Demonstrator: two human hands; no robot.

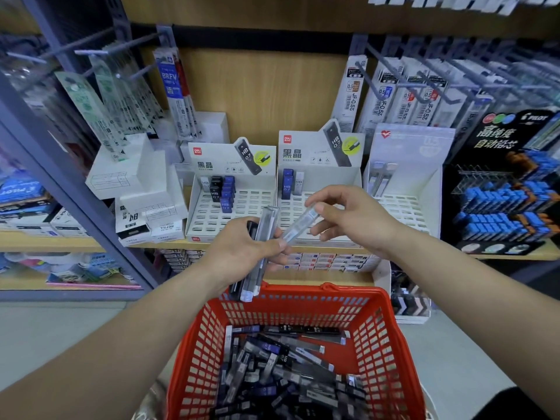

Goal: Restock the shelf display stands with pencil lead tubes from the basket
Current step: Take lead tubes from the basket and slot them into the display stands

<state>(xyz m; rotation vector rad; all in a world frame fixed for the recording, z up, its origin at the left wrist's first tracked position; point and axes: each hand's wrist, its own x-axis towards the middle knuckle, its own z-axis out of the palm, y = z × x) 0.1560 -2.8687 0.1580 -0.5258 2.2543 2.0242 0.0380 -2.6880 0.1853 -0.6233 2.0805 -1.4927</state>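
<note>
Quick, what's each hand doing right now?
Left hand: grips a bundle of lead tubes.
Right hand: pinches one clear lead tube.

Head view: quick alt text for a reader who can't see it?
The right hand pinches a clear lead tube beside the bundle of tubes gripped by the left hand, above a red basket of tubes; partly filled display stands sit ahead.

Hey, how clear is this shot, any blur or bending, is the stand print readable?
Head view: even light, no hard shadows; wide-angle distortion slants the grey shelf post; hanging packs at top right are smeared; the centre is sharp, HB 0.7 reads on the left display stand; the left hand gripping a bundle of tubes and right hand pinching a clear tube look fairly crisp.
</note>
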